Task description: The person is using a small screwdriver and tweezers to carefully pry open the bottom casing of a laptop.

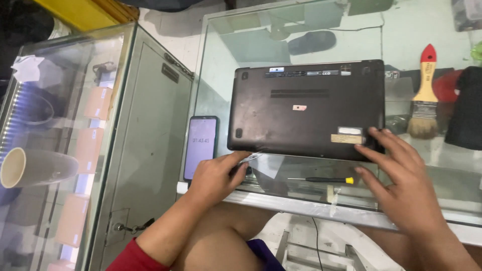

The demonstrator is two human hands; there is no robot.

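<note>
A dark laptop (pixel 306 108) lies upside down on a glass counter (pixel 301 206). My left hand (pixel 217 174) grips a thin metal tool (pixel 252 157) whose tip meets the laptop's near left edge. My right hand (pixel 396 173) rests with spread fingers on the laptop's near right corner, holding nothing. A small screwdriver (pixel 324 179) with a black shaft grip and yellow end lies on the glass between my hands.
A phone (pixel 201 147) with a lit screen lies left of the laptop. A paintbrush (pixel 425 95) with a wooden handle and red tip and a black object (pixel 464 108) lie at the right. A glass display case (pixel 65 150) with a paper cup (pixel 35 168) stands at the left.
</note>
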